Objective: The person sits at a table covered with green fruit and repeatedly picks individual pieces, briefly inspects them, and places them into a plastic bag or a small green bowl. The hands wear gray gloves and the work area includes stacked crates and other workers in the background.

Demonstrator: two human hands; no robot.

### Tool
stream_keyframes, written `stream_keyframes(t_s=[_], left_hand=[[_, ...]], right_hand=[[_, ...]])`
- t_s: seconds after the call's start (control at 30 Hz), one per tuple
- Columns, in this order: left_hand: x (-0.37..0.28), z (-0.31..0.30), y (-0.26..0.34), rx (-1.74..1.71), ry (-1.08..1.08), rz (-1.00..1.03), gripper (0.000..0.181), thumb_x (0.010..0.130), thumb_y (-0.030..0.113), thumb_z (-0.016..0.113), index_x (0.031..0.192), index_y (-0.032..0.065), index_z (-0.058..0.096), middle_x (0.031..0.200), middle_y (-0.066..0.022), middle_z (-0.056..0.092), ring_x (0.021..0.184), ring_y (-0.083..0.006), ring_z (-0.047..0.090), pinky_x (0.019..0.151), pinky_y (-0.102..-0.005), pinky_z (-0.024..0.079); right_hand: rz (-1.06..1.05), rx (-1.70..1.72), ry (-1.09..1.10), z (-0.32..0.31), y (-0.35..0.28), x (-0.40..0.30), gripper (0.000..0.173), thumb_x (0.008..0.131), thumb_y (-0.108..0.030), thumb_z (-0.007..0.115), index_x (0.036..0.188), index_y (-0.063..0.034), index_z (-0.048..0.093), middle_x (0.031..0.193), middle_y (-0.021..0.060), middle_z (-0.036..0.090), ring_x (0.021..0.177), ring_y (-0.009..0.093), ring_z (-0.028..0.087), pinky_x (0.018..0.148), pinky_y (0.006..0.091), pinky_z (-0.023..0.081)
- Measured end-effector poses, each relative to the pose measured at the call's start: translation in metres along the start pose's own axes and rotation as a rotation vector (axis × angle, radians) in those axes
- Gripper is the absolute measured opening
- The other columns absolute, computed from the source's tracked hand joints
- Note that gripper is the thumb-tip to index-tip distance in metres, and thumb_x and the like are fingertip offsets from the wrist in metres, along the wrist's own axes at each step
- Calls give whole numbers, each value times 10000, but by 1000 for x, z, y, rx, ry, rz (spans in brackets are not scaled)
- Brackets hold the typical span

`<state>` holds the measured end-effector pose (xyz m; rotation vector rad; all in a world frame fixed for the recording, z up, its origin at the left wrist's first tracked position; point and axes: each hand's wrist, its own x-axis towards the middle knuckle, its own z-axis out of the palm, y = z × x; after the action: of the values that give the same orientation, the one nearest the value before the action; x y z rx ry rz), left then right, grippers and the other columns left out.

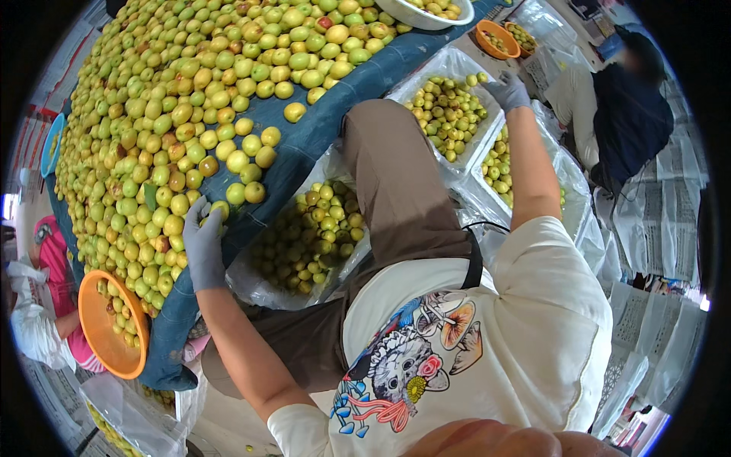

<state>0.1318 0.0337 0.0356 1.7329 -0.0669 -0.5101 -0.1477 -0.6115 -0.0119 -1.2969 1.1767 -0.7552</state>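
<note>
A large heap of yellow-green jujube-like fruits (171,114) covers a table draped in dark blue cloth (320,123). My left hand (207,243), in a grey glove, is at the heap's near edge with its fingers around a green fruit (219,211). My right hand (507,91), also gloved in grey, reaches over the far corner of a plastic-lined white crate (494,128) of fruits. One fruit (481,76) lies at its fingertips; whether it is gripped cannot be told. Between my legs and the table stands another lined crate (348,268) of fruits, partly in shadow.
An orange basin (85,320) holding fruits sits at the table's left corner. A white basin (422,21) is at the top, with orange baskets (484,28) beyond. A person in dark clothing (628,120) sits at right; another in pink and white (40,325) is at left.
</note>
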Motion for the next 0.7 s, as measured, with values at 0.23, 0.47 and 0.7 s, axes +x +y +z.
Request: stream_keyframes(t_s=[0.23,0.47,0.7], left_hand=[[14,-9,-19,143,58,95,501,773,190,650,1209,-34,550,1085,-138,622,928,-173,581,787,-293,482],[2,-3,-4,163,46,34,496,809,175,629,1231,-61,519,1116,-156,608,950,-186,586,820,-293,477],[2,-4,-8,188,34,52,499,798,208,616,1217,-52,533,1090,-176,622,969,-222,601,877,-306,466]], right_hand=[[-102,92,-497,152,-45,-114,258,928,-126,535,1142,17,561,922,96,623,857,199,626,865,370,532],[-885,-663,-1205,329,-56,-282,278,915,-222,569,1138,-68,628,1100,80,642,1010,184,602,898,294,459],[-917,-1027,-954,430,-18,-269,352,812,-294,620,1015,-6,624,948,193,661,853,318,645,793,397,507]])
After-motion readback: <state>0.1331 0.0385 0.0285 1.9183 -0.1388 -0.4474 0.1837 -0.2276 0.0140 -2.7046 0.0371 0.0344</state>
